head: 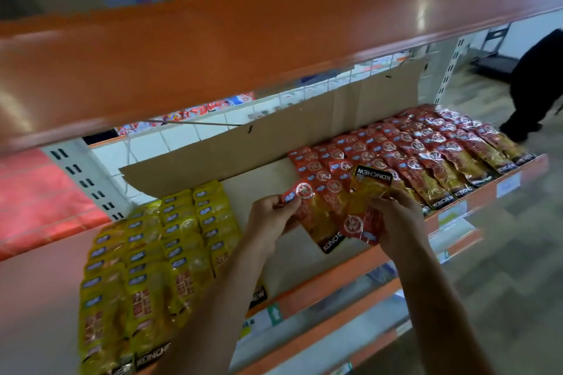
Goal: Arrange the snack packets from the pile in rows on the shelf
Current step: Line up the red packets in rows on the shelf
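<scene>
My left hand [269, 218] pinches the top edge of a red snack packet [316, 216] that lies with its black end toward me. My right hand [396, 219] grips a second red packet [364, 207], turned the other way round, black end pointing to the back of the shelf. Both packets hover over the bare middle of the shelf [265, 179]. Overlapping rows of red packets [426, 149] fill the shelf's right part. Rows of yellow packets [158, 253] fill the left part.
A cardboard sheet [304, 128] stands along the back of the shelf before a white wire grid. An orange upper shelf [243, 33] overhangs close above. Lower orange shelves [350, 313] with price tags sit below. A person in dark clothes [536, 82] stands at the far right.
</scene>
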The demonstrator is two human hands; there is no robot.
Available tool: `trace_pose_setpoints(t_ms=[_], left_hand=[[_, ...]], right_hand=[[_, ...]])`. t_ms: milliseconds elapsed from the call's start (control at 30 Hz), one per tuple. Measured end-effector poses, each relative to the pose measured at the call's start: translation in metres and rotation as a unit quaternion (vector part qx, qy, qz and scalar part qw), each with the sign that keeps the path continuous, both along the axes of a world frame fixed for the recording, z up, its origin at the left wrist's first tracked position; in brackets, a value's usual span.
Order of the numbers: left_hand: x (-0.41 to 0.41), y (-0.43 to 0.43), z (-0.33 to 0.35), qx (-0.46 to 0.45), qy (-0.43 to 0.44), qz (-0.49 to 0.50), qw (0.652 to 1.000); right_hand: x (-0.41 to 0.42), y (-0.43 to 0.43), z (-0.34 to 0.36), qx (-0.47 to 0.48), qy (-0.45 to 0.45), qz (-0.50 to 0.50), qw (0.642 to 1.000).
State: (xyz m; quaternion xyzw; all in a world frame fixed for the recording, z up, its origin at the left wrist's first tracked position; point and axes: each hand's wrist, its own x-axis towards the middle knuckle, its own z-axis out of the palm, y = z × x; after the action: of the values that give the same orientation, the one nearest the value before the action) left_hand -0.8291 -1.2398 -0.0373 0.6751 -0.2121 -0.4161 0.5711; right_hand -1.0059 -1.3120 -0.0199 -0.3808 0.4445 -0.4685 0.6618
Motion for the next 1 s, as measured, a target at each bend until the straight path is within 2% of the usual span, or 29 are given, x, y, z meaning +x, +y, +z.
trace_pose_setpoints(t_ms=[100,233,467,567,633,900,1000], left_hand=[[-0.014,-0.019,-0.008,0.017,0.003,-0.016,1.0],[-0.028,-0.041,-0.021,0.055,-0.115,-0.002,0.992],[-0.046,-0.055,-0.032,0.073,-0.15,0.035,0.985],[-0.05,-0.054,-0.033,0.098,-0.26,0.038,0.96],[-0.052,-0.053,-0.032,0.095,-0.291,0.052,0.951],[-0.059,-0.051,-0.033,0.071,-0.248,0.072,0.964],[-0.061,-0.05,-0.032,0.071,-0.26,0.065,0.961]], right_hand=[[-0.005,-0.026,0.0,0.0,0.011,-0.011,1.0],[-0.009,-0.064,0.001,-0.005,0.029,0.013,0.999],[-0.005,-0.107,-0.004,-0.042,0.049,0.102,0.993],[0.001,-0.117,-0.008,-0.04,0.054,0.133,0.989],[0.005,-0.121,-0.009,-0.043,0.06,0.15,0.986],[0.012,-0.13,-0.012,-0.043,0.065,0.204,0.976],[0.012,-0.13,-0.013,-0.046,0.068,0.22,0.972]])
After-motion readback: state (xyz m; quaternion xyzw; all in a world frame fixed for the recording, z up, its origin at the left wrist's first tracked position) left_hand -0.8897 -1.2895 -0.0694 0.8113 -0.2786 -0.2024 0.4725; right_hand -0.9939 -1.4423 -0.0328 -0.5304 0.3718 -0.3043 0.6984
